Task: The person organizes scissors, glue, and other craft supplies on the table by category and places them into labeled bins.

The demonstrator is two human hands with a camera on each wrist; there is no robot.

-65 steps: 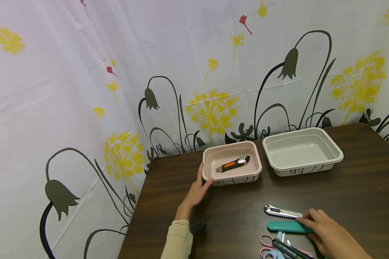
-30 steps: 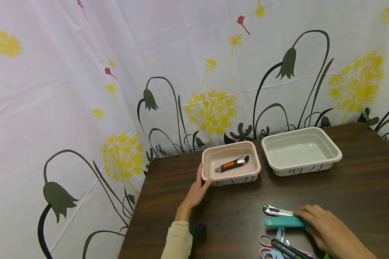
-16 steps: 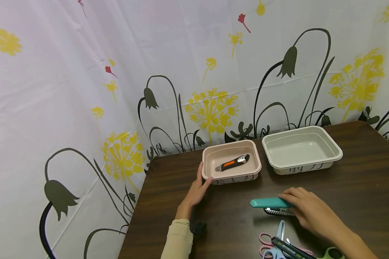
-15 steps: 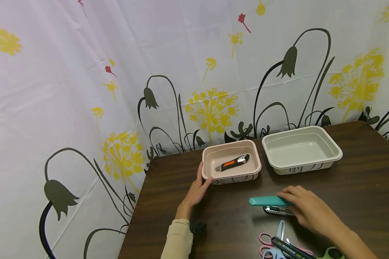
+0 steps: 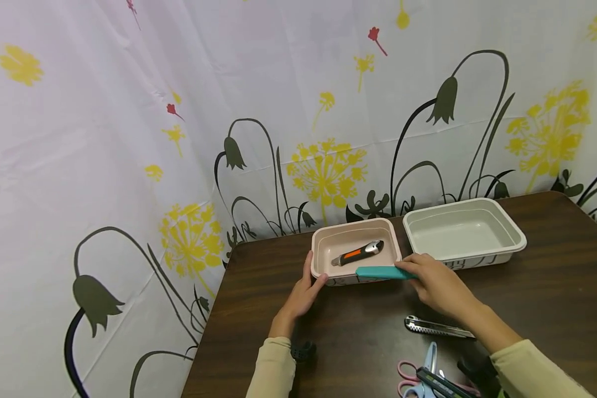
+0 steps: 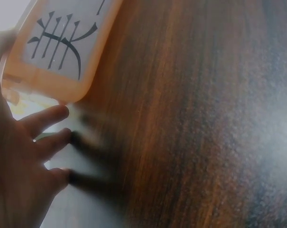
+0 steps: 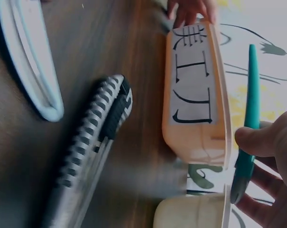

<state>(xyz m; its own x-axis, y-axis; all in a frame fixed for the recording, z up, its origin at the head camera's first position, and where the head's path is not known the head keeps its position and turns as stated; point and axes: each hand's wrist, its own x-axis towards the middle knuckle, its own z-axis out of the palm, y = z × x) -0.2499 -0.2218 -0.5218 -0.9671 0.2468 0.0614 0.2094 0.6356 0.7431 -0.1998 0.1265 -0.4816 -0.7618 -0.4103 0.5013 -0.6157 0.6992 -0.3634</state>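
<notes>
Since the earlier frames, the right hand has carried the teal utility knife from the lower right of the head view up to frame centre, leaving the silver utility knife on the table. Thumb and fingers pinch the teal knife at its right end; its body lies level over the front rim of the pink tray, at the lower edge of that tray in the head view. An orange-and-black knife lies inside the tray. The left hand rests flat beside the tray's left end, fingers straight, thumb touching the tray wall, gripping nothing. A grey tray sits right of centre. Scissors lie at the lower right edge.
</notes>
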